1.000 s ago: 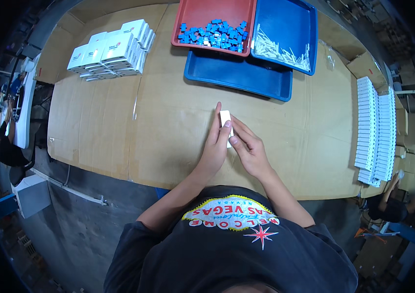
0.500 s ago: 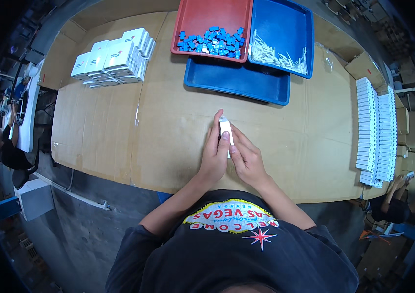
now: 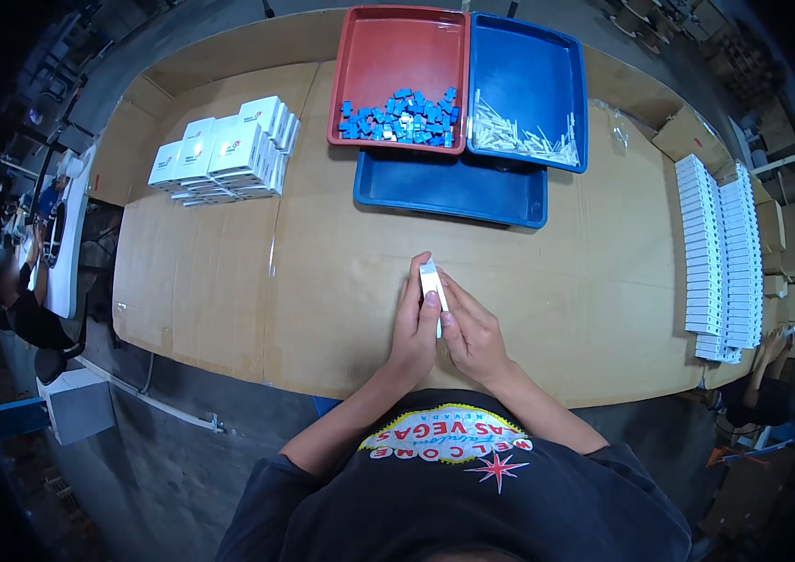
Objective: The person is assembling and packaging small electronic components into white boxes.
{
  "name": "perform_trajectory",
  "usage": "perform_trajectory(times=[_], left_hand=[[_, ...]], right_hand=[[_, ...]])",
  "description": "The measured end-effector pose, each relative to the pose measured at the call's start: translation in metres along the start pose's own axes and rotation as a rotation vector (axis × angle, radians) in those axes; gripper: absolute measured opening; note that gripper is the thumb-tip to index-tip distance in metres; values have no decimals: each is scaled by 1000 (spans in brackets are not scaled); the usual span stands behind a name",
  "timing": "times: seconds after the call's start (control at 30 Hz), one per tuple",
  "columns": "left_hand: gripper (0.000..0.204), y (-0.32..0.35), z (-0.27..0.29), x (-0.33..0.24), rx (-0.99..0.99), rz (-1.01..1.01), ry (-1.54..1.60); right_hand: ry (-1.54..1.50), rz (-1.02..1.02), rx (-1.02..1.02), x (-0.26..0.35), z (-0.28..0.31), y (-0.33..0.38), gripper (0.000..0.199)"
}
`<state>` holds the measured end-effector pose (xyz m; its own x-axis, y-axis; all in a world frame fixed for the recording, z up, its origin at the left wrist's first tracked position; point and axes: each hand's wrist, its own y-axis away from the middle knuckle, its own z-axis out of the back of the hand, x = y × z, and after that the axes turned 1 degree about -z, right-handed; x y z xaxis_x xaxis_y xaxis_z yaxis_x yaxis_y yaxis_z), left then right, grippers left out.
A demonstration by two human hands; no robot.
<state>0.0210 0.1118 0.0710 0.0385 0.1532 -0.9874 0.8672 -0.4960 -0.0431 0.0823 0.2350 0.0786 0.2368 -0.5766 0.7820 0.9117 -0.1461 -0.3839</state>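
A small, slim white box [image 3: 431, 278] stands on edge between my hands, over the near middle of the cardboard-covered table [image 3: 341, 281]. My left hand [image 3: 409, 328] is closed along its left side, thumb on the near face and fingers reaching round the far end. From the right, my right hand [image 3: 474, 332] grips the same box, its thumb near the lower end. The palms and fingers hide much of the box.
Beyond my hands lie a red tray [image 3: 402, 56] of small blue pieces, a blue tray [image 3: 524, 66] of thin white sticks, and a lower blue tray [image 3: 454, 192]. White boxes [image 3: 224, 155] are stacked left; more white boxes [image 3: 721, 262] line the right edge. People sit at both sides.
The whole view has shifted, so the trays, stacks and hands appear lower in the picture. Both hands keep their hold on the white box, with little change of grip.
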Motion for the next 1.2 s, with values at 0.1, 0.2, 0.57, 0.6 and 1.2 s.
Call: perform_trajectory(times=[0.1,0.2,0.57,0.6,1.2], left_hand=[[54,1,0,-1,-8,-31,-6],[54,2,3,1,-21,-13,51],[84,-12,8,1,1,-234,-158],[84,-10,9,6,3,-234,-158],[96,-16,11,-4,-88,-457,-337]], right_hand=[[-2,6,-6,-1,-1,1,42],[-29,0,-7,1,-2,1,43],[-482,-521,-23,2,15,-17,46],[-686,-707,76,9,22,-20,49],[-957,-605,-63,40,-13,-17,57]])
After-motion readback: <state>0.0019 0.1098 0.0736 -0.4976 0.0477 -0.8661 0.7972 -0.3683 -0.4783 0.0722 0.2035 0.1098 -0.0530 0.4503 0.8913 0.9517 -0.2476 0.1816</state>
